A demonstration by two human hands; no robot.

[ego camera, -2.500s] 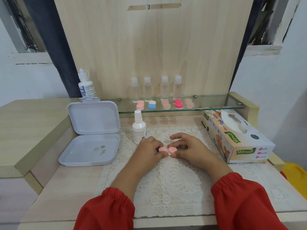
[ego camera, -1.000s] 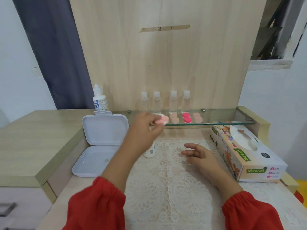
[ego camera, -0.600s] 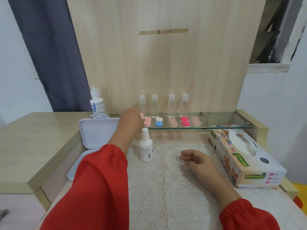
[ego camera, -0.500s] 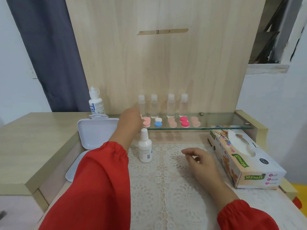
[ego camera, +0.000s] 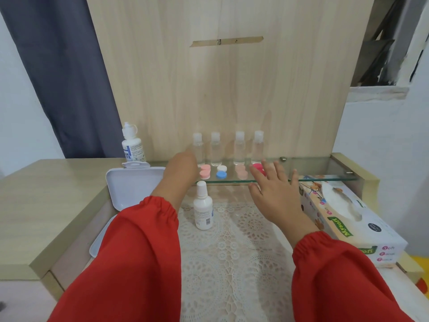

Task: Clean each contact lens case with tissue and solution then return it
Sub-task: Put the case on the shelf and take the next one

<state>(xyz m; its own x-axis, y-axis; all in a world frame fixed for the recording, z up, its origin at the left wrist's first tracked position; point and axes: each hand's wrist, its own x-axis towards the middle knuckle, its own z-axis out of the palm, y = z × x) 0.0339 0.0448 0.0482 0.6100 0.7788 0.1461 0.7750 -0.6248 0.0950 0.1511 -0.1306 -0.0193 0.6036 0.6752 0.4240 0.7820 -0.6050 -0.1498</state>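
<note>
Right hand has lifted off the lace mat and now reaches toward the glass shelf, fingers spread and straight, holding nothing, partly covering the hot-pink lens case. Left hand still at shelf's left end beside the light-pink lens case; fingers hidden, grip cannot be told. Also on shelf: white-and-blue case, peach case, four clear bottles behind. White spray bottle stands on mat. Tissue box right, open white box left, solution bottle behind it.
</note>
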